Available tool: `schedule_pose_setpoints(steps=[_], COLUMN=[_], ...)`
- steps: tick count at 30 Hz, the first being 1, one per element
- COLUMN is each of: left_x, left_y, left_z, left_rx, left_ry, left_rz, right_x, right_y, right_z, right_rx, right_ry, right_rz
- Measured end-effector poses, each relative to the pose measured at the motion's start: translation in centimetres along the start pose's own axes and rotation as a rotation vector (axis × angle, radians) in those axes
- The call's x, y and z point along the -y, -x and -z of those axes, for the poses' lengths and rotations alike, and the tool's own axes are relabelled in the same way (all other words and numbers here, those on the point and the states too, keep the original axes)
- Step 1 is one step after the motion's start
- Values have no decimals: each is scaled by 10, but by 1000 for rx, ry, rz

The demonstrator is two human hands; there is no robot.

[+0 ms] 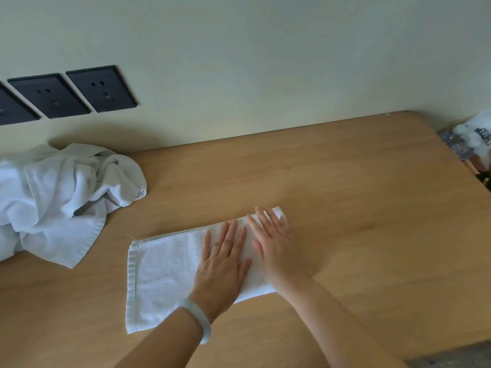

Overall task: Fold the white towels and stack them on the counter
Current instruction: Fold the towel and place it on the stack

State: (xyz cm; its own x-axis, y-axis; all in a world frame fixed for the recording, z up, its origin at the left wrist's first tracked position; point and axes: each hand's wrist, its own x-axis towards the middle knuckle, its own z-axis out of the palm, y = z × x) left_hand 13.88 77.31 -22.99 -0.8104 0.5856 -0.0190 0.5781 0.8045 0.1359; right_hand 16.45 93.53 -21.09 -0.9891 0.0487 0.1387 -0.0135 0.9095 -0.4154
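Nearest the camera, two forearms come in from the near edge, the left one with a pale bracelet (198,318) on the wrist. Both hands lie flat on one towel (162,277). The left hand (223,264) is about mid-towel and the right hand (276,251) is just beside it toward the right end, thumbs close together. Grip-wise there's no real grip on either side: fingers straight and spread, palms down, nothing pinched or curled. Looks to me like they're smoothing down a fold.

The towel sits on the near-middle of the bench (358,208), laid out as a long band running left to right, with its hemmed short edge showing at the left end. I'd guess it's been folded once lengthwise, but I can't count layers from here. It probably wants another fold or two across before it's stack-sized.

Further back on the left is a rumpled heap of towels (58,197), white and totally unfolded. It runs off the left side of the view, so no idea how many are in it. I can't see a finished stack anywhere on the bench.

So progress looks early, I reckon. One towel is partway there, the heap is untouched, and the stack isn't started as far as the view shows.

Off the far right corner of the bench there's a plastic bag (475,139) of something, and there are dark sockets (101,88) on the wall (265,62) behind. Neither matters here.
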Motion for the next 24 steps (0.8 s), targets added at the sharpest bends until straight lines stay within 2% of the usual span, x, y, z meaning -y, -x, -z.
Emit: schedule_pose_setpoints(steps=[1, 3, 5, 8, 10, 13, 14, 15, 17, 21, 23, 24], left_x=[9, 32, 64, 109, 115, 95, 89, 89, 101, 134, 136, 134], left_y=[5, 14, 32, 63, 70, 62, 60, 59, 62, 79, 94, 103], left_z=[-1, 2, 6, 17, 21, 19, 17, 16, 15, 29, 35, 39], left_rx=[6, 15, 5, 7, 10, 5, 10, 15, 12, -31, -107, -152], left_ry=[-14, -46, -72, -73, -72, -21, 1, 6, 1, 65, 219, 314], left_rz=[-24, -23, 66, 166, 183, 175, 161, 151, 179, 330, 417, 503], right_x=[-5, -17, -28, -23, -2, 35, 38, 36, 28, 29, 53, 73], right_y=[0, 4, 9, 2, -5, -2, 0, 1, 3, 4, -3, -9], right_z=[-13, -23, -23, -15, -13, -27, -34, -39, -45, -44, -42, -42], right_rx=[65, 121, 92, 64, 20, 102, 133, 148, 132, 106, 64, 33], right_ry=[115, 236, 277, 323, 325, 274, 280, 294, 340, 369, 334, 297], right_rz=[44, -55, -191, -279, -212, 154, 215, 202, 53, -144, -121, -29])
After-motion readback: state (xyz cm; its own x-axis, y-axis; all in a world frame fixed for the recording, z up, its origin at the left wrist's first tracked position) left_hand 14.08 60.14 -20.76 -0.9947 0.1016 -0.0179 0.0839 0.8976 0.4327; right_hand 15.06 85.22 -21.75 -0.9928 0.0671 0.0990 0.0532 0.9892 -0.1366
